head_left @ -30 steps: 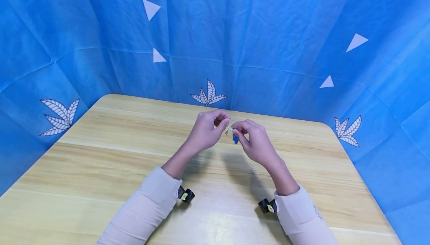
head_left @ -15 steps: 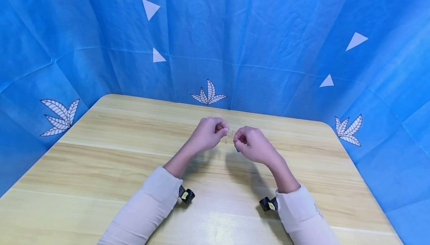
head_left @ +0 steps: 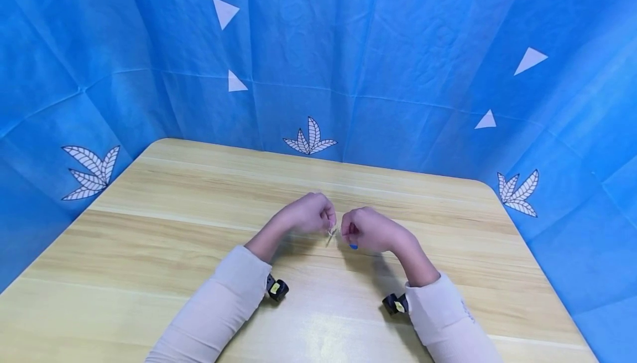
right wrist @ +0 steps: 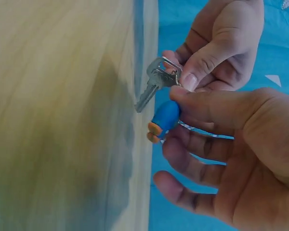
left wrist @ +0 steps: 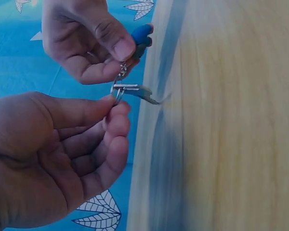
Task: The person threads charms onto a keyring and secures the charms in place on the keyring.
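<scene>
My left hand [head_left: 312,212] pinches a metal key ring [left wrist: 118,94] between thumb and index finger. From the ring hangs a silver key [right wrist: 154,85], its blade pointing down toward the tabletop. Close beside it, my right hand [head_left: 372,230] pinches a short metal chain [left wrist: 122,70] that runs to the ring. A blue figure charm [right wrist: 166,115] with orange feet dangles under the right fingers. In the head view only a blue bit of the charm shows beneath the right hand, and the key is small between both hands.
The hands are above a light wood-grain table [head_left: 199,186]. Blue cloth [head_left: 423,64] with white leaf and triangle prints surrounds its back and sides. Black wrist cameras [head_left: 277,290] sit at both pale sleeve cuffs.
Both hands have come down and nearer to me in the head view, carrying the key ring and charm. The fingers have turned to point further downward, hiding more of the charm.
</scene>
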A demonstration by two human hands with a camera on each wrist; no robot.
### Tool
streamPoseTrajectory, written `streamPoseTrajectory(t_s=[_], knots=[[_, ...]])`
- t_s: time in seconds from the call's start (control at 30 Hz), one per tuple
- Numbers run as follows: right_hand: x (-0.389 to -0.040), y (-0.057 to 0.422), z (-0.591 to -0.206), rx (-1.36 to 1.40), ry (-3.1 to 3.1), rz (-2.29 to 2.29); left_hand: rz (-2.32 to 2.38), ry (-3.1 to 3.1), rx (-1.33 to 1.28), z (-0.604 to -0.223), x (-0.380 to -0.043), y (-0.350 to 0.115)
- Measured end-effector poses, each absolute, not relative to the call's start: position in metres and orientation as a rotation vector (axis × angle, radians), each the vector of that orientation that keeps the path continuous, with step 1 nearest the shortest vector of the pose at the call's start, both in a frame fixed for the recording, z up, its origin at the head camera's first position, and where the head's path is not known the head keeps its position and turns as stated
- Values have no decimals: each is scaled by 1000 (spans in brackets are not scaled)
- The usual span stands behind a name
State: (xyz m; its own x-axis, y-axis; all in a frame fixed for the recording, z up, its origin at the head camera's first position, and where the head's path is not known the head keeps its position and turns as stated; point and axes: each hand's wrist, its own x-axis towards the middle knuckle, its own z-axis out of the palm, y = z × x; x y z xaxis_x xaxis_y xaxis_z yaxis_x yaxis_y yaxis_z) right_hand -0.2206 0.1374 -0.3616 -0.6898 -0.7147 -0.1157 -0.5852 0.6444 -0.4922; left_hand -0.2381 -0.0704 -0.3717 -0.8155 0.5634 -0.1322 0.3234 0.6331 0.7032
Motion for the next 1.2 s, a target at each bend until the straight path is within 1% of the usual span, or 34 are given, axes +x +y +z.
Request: streamPoseTrajectory(t_s=[0.2, 0.47, 0.7, 1.2], knots=[[-221, 134, -368, -1060, 2544, -575, 881, 2522, 701, -374, -237, -69], [-220, 129, -374, -1090, 2561, -589, 791, 2545, 617, -377, -238, -70], [-219, 126, -377, -1134, 2582, -556, 716, 2558, 638, -378, -237, -71], [-218, 130, -367, -1083, 2584, -624, 732, 2546, 614, -377, -237, -76]])
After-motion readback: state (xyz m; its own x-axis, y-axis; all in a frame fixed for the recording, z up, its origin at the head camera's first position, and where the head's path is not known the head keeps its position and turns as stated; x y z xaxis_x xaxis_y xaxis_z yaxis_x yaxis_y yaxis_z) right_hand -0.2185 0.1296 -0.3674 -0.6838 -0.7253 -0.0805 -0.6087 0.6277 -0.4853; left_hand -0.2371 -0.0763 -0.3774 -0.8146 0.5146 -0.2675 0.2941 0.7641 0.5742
